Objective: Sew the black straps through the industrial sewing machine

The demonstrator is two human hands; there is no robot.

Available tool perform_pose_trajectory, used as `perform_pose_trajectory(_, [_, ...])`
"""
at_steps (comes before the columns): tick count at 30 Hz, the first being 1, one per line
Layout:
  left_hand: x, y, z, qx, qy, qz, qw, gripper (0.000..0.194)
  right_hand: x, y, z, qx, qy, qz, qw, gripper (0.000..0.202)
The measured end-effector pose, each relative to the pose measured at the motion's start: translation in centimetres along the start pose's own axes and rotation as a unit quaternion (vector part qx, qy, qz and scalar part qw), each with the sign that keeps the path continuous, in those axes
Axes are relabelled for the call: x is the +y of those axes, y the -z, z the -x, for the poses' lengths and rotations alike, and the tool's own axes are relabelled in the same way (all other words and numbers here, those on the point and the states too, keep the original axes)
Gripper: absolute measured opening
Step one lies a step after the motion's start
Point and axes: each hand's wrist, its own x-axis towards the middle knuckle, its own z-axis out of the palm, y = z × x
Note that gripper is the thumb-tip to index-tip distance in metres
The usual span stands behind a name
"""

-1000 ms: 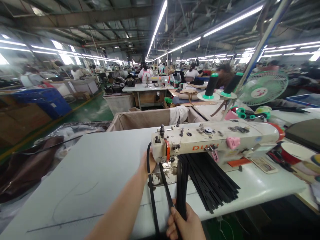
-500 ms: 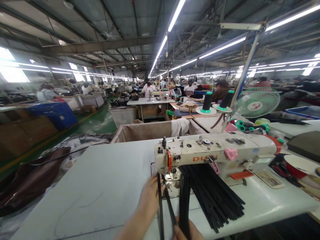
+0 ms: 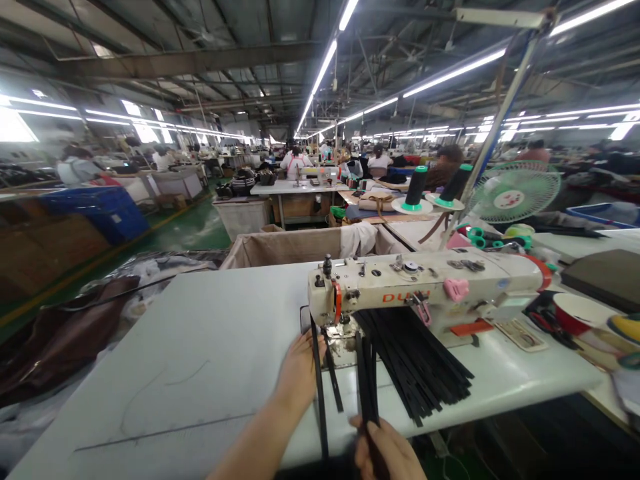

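Note:
My left hand [image 3: 299, 373] is beside the needle area of a cream sewing machine [image 3: 370, 287], its fingers closed at a long black strip [image 3: 320, 393] that runs down over the table's front edge. A second, shorter black strip [image 3: 333, 383] comes from under the presser foot, its loose end lying on the table. Lower right, my right hand [image 3: 387, 448] is closed around the near ends of a few black strips [image 3: 368, 380]. Beside these, a thick fan of black strips [image 3: 415, 363] lies under the machine arm. My left fingertips are partly hidden by the long strip.
A fabric-lined bin [image 3: 285, 248] stands behind the white table [image 3: 215, 347]. Black thread cones [image 3: 416, 188] and a green fan [image 3: 515, 193] are at the back right. A red-and-white tub [image 3: 580, 313] sits right of the machine. Other people work farther back.
My right hand has let go of the shorter strip, whose end now lies free, and holds the bunch beside it. My left hand stays by the needle. The camera view has shifted slightly.

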Motion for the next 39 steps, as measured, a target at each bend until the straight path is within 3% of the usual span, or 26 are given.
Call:
perform_pose_trajectory(7, [-0.2,-0.1,0.1,-0.002,-0.012,-0.034,0.999,0.038,0.1,0.9,0.0,-0.007,-0.025,-0.003,1.000,0.092])
perform_pose_trajectory(13, [-0.8,-0.5,0.3,0.007,-0.006,-0.019,1.000,0.037,-1.3,0.4,1.2,0.010,-0.060,-0.011,0.998,0.084])
perform_pose_trajectory(19, [-0.4,-0.2,0.2,0.002,0.007,-0.007,1.000,0.036,-0.2,0.3,1.2,0.028,-0.037,-0.002,0.999,0.087])
perform_pose_trajectory(25, [0.3,0.4,0.1,-0.010,0.020,-0.006,1.000,0.037,-1.7,-0.6,2.7,0.027,-0.032,0.035,0.999,0.086])
perform_pose_trajectory(30, [0.4,0.6,0.0,-0.023,0.012,-0.009,1.000,0.032,-2.1,-0.7,2.8,0.018,-0.041,0.025,0.999,0.081])
perform_pose_trajectory(39, [0.1,0.1,0.1,0.004,-0.024,-0.042,0.999,0.033,-1.4,-0.3,2.7,0.024,-0.036,0.027,0.999,0.082])
